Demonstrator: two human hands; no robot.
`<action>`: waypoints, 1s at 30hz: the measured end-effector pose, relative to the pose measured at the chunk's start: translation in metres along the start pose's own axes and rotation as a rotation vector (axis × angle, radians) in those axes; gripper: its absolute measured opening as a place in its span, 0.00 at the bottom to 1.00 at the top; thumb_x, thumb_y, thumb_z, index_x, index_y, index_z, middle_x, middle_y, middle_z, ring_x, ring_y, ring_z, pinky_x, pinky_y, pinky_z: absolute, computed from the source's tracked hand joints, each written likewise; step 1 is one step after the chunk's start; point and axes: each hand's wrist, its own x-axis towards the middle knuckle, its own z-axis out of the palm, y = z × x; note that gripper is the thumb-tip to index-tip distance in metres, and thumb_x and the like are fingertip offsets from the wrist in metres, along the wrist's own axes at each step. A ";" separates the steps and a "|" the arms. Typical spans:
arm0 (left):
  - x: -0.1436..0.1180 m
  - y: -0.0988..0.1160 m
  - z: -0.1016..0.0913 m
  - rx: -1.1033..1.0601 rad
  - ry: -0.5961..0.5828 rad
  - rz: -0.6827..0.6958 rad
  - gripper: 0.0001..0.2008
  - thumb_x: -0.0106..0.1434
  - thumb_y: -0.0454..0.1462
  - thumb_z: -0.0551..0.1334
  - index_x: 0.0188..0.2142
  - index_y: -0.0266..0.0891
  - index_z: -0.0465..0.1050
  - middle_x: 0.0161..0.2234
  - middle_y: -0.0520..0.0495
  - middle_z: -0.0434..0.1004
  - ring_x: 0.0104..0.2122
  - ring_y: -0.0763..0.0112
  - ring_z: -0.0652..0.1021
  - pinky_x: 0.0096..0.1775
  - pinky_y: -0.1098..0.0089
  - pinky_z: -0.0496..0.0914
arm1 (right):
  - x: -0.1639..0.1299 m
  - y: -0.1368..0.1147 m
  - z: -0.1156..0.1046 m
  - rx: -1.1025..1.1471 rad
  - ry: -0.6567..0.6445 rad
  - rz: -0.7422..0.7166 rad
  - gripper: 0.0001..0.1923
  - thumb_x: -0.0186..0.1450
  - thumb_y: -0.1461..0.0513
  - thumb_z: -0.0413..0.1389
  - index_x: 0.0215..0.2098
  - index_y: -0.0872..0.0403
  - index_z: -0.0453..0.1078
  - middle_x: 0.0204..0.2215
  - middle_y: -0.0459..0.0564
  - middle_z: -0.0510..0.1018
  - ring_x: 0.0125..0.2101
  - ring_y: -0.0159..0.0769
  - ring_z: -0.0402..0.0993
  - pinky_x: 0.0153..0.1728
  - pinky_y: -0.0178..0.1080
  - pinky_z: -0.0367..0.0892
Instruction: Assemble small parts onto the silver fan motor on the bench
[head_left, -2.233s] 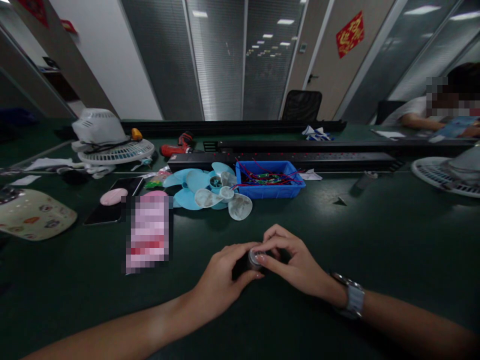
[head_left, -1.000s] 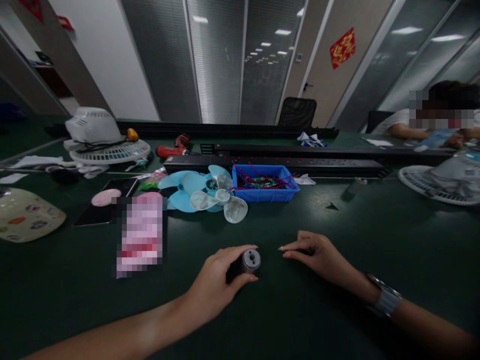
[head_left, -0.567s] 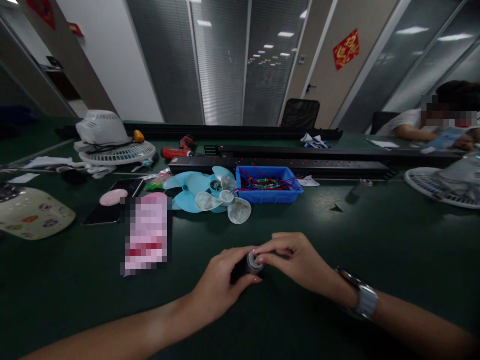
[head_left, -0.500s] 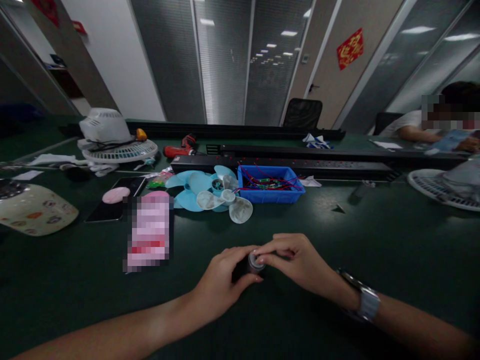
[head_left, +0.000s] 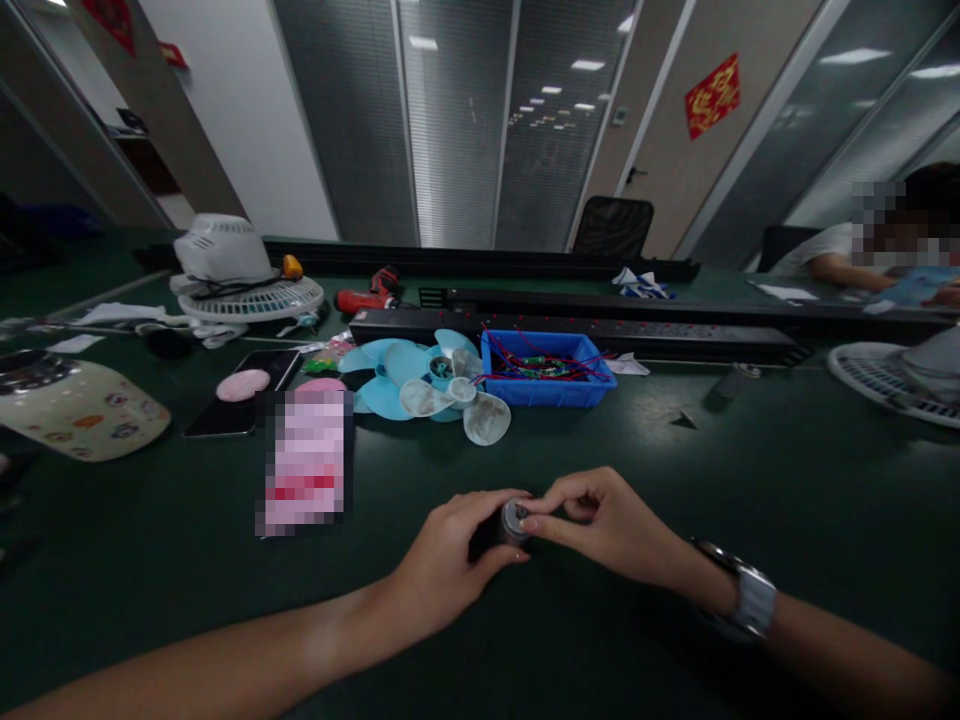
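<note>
Left hand (head_left: 442, 550) gripping upright metal cylinder (head_left: 513, 521) on green desk (head_left: 420, 470), right hand (head_left: 611, 525) at its top, fingers bent, pinch unclear, fan blades (head_left: 400, 366) beyond

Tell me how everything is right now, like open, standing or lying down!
Metal cylinder: upright
Left hand: curled around cylinder
Right hand: fingertips at cylinder's top
Blue bin: open
Wires: tangled inside bin
Fan blades: piled, overlapping
Red drill: lying down
Door: shut

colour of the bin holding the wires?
The bin is plain blue; it shows best in the head view.
</note>
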 end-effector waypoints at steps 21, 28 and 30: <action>0.000 0.002 -0.001 0.039 -0.022 -0.040 0.23 0.59 0.35 0.69 0.54 0.44 0.72 0.50 0.47 0.80 0.49 0.59 0.79 0.52 0.59 0.71 | -0.022 0.045 -0.034 -0.129 0.051 -0.044 0.11 0.65 0.52 0.62 0.42 0.46 0.81 0.23 0.44 0.67 0.23 0.30 0.63 0.23 0.33 0.57; 0.000 0.003 -0.001 0.040 -0.021 -0.051 0.24 0.59 0.34 0.70 0.55 0.43 0.71 0.51 0.48 0.79 0.50 0.60 0.78 0.53 0.59 0.70 | -0.042 0.071 -0.034 -0.374 0.059 -0.036 0.10 0.65 0.55 0.62 0.45 0.37 0.79 0.44 0.50 0.71 0.41 0.42 0.68 0.43 0.47 0.67; 0.000 0.002 -0.001 0.043 -0.020 -0.049 0.24 0.59 0.34 0.70 0.55 0.43 0.71 0.51 0.47 0.79 0.50 0.60 0.78 0.53 0.60 0.70 | -0.042 0.069 -0.033 -0.414 0.088 -0.045 0.11 0.64 0.57 0.63 0.45 0.35 0.78 0.52 0.50 0.70 0.43 0.44 0.67 0.45 0.51 0.65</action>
